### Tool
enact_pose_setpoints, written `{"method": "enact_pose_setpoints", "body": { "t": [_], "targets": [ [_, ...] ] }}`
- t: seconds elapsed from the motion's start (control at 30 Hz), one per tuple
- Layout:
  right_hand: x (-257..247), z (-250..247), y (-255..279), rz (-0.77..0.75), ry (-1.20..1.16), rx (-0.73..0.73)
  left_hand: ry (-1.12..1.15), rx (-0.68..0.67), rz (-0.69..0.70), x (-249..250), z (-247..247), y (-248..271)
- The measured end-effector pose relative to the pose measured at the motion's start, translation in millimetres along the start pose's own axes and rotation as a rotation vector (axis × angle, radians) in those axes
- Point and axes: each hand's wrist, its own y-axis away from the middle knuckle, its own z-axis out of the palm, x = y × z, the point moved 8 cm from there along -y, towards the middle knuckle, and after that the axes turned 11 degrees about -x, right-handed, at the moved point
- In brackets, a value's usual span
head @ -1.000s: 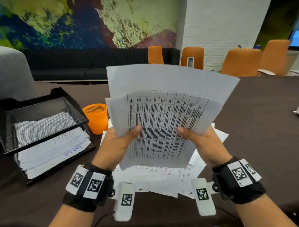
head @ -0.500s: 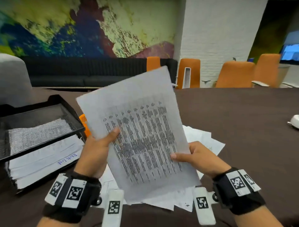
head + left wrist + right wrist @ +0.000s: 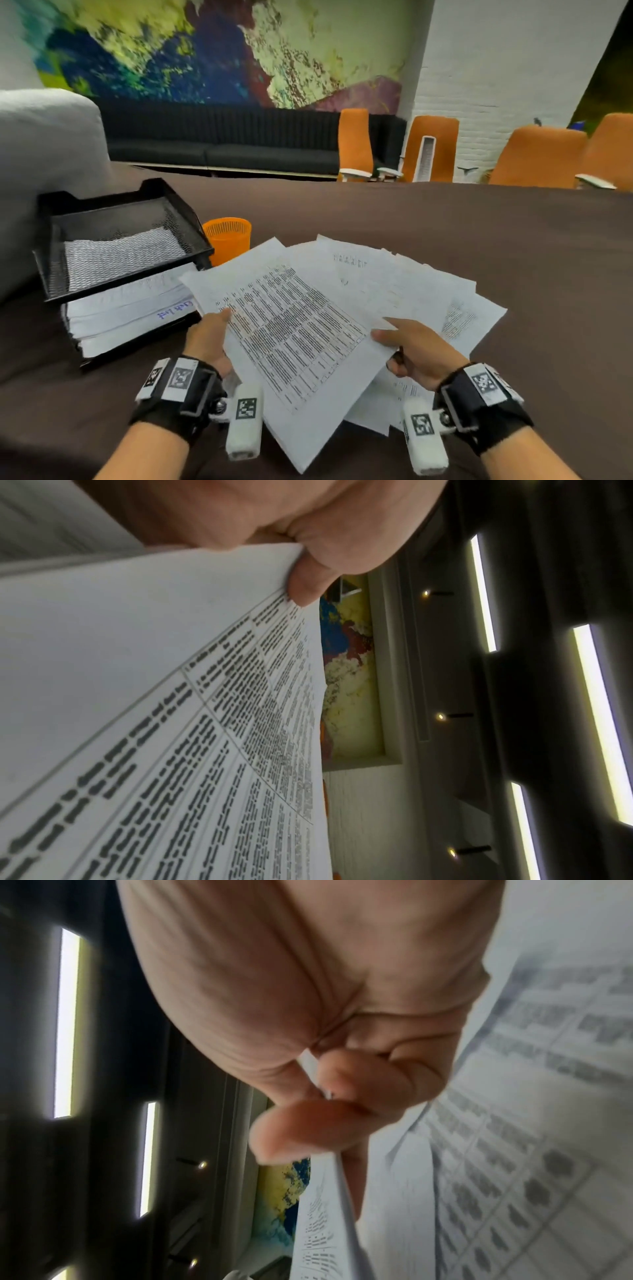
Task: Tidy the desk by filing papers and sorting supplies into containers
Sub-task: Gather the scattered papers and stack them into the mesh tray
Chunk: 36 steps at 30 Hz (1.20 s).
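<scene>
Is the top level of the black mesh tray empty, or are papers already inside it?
Empty, it seems: the top level of the black mesh tray shows only bare mesh. The white paper stack lies in the level below.

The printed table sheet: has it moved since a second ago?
Yes. The printed table sheet has dropped from upright above the orange cup to nearly flat over the loose papers.

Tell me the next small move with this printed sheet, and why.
Probably carry the printed sheet left to the paper tray. Left hand and right hand both pinch it above the loose papers; the lower tier already holds filed sheets.
</scene>
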Motion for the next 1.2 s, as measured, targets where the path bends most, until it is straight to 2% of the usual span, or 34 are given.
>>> {"method": "enact_pose_setpoints", "body": {
  "t": [0.1,0.2,0.27,0.33,0.4,0.5,0.6,0.73,0.8,0.93,1.03,1.1,1.2],
  "targets": [
    [-1.1,27.0,-15.1,0.023,-0.020,-0.070,0.032,0.056,0.033,3.9,-35.3,1.9],
    [13.4,64.6,-33.5,0.064,-0.135,-0.133,0.115,0.167,-0.034,-8.2,-100.2,-18.4],
    [29.2,96.0,-44.7,0.108,-0.186,-0.192,0.133,0.209,-0.075,-5.5,-117.8,-2.4],
    [41.7,127.0,-50.3,0.143,-0.170,-0.238,0.145,0.200,-0.031,10.7,-111.1,27.3],
    [47.4,150.0,-53.6,0.137,-0.143,-0.234,0.129,0.181,0.092,29.4,-108.2,43.9],
    [49.3,175.2,-58.7,0.117,-0.185,-0.209,0.124,0.088,0.214,48.0,-103.3,55.9],
    [43.7,196.6,-65.4,0.138,-0.263,-0.182,0.165,-0.052,0.254,53.7,-98.6,57.5],
    [28.8,226.1,-83.2,0.146,-0.373,-0.134,0.291,-0.027,0.345,64.0,-116.2,57.1],
    [21.0,244.7,-96.3,0.137,-0.381,-0.139,0.302,0.041,0.332,63.1,-129.4,55.5],
    [-4.3,282.2,-131.1,0.086,-0.414,-0.168,0.342,0.163,0.223,46.9,-150.4,51.5],
    [-21.7,308.9,-147.8,0.067,-0.464,-0.306,0.408,0.219,0.213,36.1,-159.4,48.1],
    [-19.7,309.5,-150.4,0.100,-0.426,-0.340,0.402,0.227,0.195,30.6,-159.8,47.1],
    [-5.4,285.0,-145.0,0.138,-0.291,-0.295,0.345,0.205,0.157,28.1,-154.0,45.0]
  ]
}}
